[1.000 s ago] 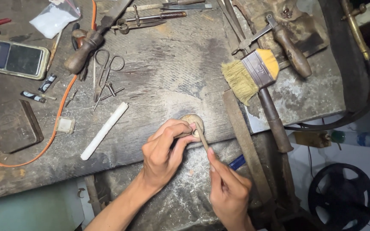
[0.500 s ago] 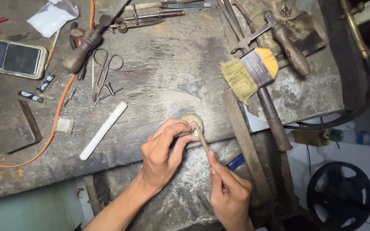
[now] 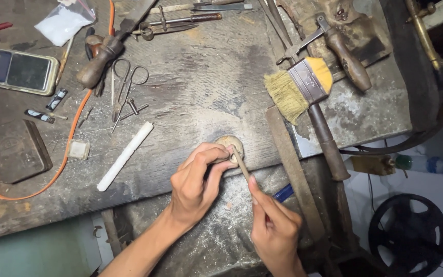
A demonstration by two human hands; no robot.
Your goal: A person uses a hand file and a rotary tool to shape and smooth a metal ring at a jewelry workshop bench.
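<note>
- Head view: left hand (image 3: 193,187) has its grip pinched on a small round piece (image 3: 228,143) at the table (image 3: 201,87) edge; right hand (image 3: 275,233) grips a thin tool (image 3: 241,163) against it.
- A slip could jab those fingertips (image 3: 225,150), or drop the piece off the edge.

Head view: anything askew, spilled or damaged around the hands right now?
Nothing stands out. The left hand pinches a small round piece at the bench edge, and the right hand holds a thin tool against it. The brush, scissors and white stick lie flat on the worn, cluttered bench.
</note>
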